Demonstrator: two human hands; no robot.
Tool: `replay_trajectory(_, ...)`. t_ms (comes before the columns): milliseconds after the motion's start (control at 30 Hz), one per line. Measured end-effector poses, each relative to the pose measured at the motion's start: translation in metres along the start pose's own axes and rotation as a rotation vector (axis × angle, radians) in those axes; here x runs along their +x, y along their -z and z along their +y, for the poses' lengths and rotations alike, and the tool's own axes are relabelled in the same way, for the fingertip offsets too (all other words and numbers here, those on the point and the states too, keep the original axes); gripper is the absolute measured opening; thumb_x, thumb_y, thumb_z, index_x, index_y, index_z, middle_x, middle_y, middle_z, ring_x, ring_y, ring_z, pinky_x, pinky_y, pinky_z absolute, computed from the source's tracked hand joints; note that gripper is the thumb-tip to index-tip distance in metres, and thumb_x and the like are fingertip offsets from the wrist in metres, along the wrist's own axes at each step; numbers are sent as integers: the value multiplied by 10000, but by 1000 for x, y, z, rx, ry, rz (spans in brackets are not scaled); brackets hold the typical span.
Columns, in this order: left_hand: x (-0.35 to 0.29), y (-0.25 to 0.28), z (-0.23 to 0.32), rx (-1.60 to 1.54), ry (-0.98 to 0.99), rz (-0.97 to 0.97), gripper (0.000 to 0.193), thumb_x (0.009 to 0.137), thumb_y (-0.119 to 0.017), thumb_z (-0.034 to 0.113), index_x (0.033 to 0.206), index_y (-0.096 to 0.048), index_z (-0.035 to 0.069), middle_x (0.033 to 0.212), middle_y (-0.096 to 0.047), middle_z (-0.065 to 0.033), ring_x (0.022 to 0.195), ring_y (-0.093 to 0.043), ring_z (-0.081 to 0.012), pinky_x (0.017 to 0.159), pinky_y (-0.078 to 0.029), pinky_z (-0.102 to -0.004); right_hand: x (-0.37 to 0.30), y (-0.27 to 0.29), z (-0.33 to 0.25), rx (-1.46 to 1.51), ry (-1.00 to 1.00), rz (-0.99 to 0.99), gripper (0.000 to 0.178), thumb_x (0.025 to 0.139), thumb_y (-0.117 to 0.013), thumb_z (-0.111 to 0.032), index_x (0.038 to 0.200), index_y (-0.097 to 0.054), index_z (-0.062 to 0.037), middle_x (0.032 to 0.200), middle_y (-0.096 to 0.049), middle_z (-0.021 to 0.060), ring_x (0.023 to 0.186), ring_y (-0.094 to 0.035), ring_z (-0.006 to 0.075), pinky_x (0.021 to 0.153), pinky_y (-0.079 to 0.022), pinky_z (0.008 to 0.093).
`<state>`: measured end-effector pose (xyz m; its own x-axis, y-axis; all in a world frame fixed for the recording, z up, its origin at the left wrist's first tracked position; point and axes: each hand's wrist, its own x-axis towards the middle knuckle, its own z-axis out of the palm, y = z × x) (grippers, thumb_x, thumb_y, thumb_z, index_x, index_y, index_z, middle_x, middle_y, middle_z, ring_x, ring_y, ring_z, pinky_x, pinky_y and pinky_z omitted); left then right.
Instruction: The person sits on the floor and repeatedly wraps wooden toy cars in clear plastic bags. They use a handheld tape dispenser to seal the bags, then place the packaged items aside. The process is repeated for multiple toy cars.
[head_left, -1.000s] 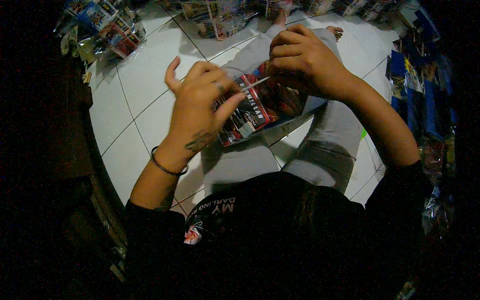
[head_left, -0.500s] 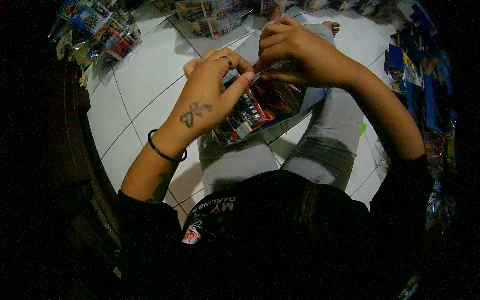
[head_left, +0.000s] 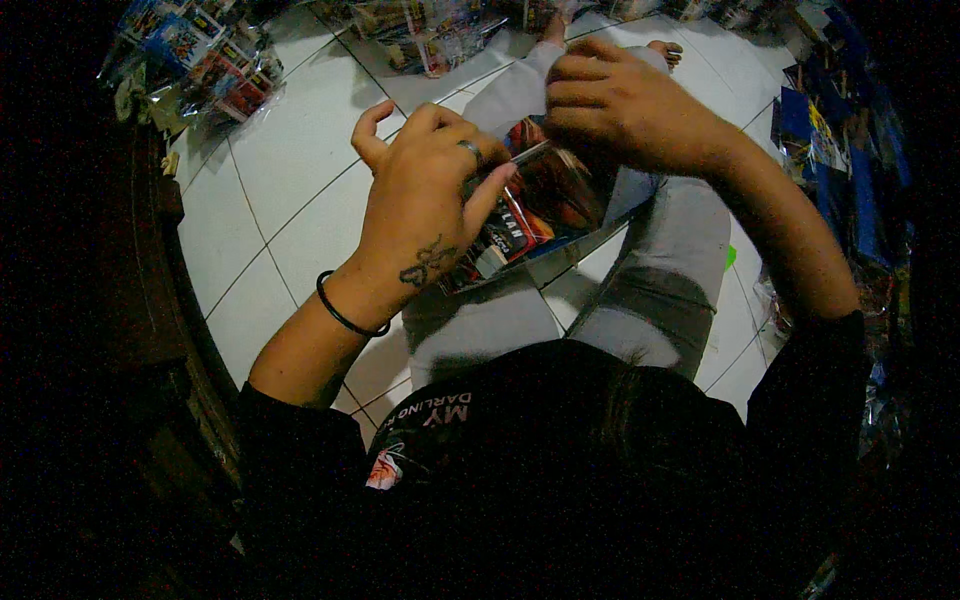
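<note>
White tile floor [head_left: 290,190], wrapped bundles [head_left: 215,65] along edges. Packet [head_left: 580,190] over grey trousers [head_left: 480,330]. Left hand [head_left: 420,190] pinching clear film [head_left: 531,153]; right hand [head_left: 640,115] curled, can't tell its grip.

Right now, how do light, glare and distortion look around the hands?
Head view: middle floor tiles lit, rim black, the shirt almost lost in darkness; head view: a pale streak, perhaps glare, on the shiny package between the left hand and right hand, the latter's fingertips in shadow; head view: the lens bows outer edges, and the bags at upper left look soft.
</note>
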<state>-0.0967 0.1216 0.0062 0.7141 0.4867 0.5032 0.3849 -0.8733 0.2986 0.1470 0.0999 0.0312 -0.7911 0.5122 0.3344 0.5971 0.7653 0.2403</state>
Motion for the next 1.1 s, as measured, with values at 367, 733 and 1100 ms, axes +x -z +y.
replay_trajectory(367, -11, -4, -1, 21, 10, 32, 88, 756, -688, 193, 775, -653, 114, 771, -590, 4, 893, -540, -174, 973, -179, -478, 3, -7, -22, 27, -109, 53, 279, 669, -702, -189, 941, -644, -159, 950, -600, -18, 1030, -521, 189, 941, -349, 417)
replay_trajectory(733, -6, 14, -1, -65, 63, -29, 181, 793, -665, 283, 875, -659, 121, 885, -641, -8, 941, -551, -184, 1005, -166, -447, 14, -6, -19, 170, -101, 65, 190, 662, -686, -183, 841, -658, -126, 879, -609, -10, 1005, -523, 193, 940, -332, 423)
replay_trajectory(1100, 10, -14, -26, -891, 511, -400, 259, 895, -552, 247, 945, -622, 3, 867, -626, -60, 806, -547, -141, 712, -439, -248, 4, -22, -20, 112, -129, 161, 278, 670, -677, -181, 937, -640, -113, 947, -594, 10, 999, -530, 202, 937, -343, 427)
